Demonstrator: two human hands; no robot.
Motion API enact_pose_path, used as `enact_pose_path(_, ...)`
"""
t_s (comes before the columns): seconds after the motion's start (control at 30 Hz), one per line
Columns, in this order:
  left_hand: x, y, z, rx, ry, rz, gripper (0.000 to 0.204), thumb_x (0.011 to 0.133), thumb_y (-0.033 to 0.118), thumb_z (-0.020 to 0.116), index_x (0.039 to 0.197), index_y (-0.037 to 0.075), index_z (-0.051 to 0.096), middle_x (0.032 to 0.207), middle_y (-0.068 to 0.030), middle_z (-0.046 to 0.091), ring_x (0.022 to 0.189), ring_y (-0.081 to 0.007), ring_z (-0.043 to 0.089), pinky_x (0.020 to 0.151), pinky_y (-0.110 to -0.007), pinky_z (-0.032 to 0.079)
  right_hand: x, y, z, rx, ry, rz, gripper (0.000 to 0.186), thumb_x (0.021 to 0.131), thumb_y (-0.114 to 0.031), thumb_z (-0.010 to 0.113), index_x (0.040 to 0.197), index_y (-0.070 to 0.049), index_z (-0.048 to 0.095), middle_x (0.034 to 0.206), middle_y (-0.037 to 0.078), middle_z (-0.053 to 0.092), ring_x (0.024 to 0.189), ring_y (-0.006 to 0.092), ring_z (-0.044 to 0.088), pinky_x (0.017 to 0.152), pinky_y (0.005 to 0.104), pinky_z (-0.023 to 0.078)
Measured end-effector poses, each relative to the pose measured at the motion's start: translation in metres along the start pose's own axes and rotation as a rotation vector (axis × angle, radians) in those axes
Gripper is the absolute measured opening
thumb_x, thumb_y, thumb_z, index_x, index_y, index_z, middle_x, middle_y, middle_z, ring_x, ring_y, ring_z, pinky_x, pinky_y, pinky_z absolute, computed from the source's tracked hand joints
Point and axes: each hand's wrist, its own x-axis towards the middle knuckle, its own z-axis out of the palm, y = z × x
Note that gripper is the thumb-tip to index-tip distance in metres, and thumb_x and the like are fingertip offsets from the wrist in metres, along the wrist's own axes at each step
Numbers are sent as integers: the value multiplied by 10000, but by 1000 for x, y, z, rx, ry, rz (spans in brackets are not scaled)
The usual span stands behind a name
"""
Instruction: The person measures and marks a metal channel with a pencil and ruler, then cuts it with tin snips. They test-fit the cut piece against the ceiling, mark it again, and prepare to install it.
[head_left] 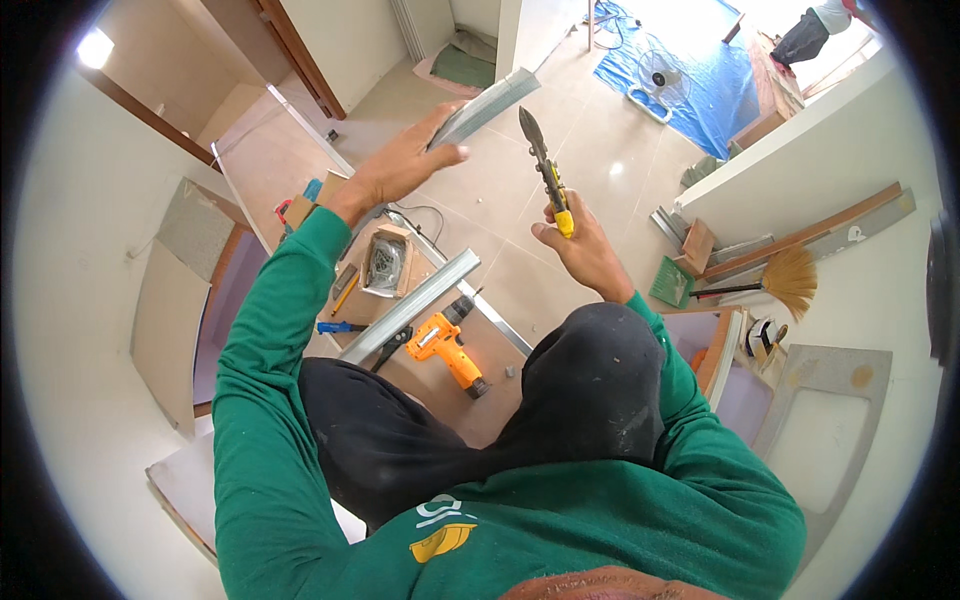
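Note:
My left hand [395, 168] grips a short length of galvanized metal channel [490, 107], held out over the tiled floor with its far end pointing up and right. The thumb sticks out to the side, and the other fingers are partly behind the metal. In my right hand [592, 255] is a pair of tin snips [546, 168] with yellow handles, pointing up and away from me. The blades look closed and stand apart from the channel. Below, between the hands and my knees, a longer metal channel [415, 302] lies beside an orange cordless drill [437, 345].
A box of screws [385, 265], a yellow pencil [346, 293] and a blue-handled tool [341, 327] lie left of the drill. At right are a broom [790, 278] and a green dustpan [671, 283]. Farther off, a fan [662, 76] stands on a blue tarp [722, 95], near another person [803, 40].

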Motion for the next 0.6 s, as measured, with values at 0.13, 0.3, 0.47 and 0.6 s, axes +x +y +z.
enact_pose_path(0.13,2,5,7,111,22,-37,930,1046,773,528,1623,45,493,1550,-261,613,1452,-434,574,1216,-513,441,3,3,0,-65,27,8,423,964,-306,803,1194,-34,574,1113,128,645,1055,280,627,962,429,503)
enact_pose_path(0.3,8,14,5,78,-157,-93,905,1078,738,488,1605,2,508,1561,-290,593,1461,-442,564,1240,-489,420,2,12,-5,-36,-5,50,556,966,-352,803,1331,-6,564,1181,212,647,1150,377,630,1018,497,490)
enact_pose_path(0.47,6,-11,20,76,-1,-47,817,1114,708,437,1604,61,530,1451,-255,640,1316,-389,616,1158,-475,465,-4,16,-3,-24,-47,35,547,971,-333,800,1340,-6,562,1206,228,640,1182,388,619,1035,502,483)
enact_pose_path(0.6,8,-10,29,113,12,-22,718,1146,654,411,1644,144,496,1245,-188,692,1063,-281,650,996,-443,550,-6,15,1,-43,-47,26,587,975,-331,795,1394,-3,545,1237,242,628,1210,402,612,1054,502,479)
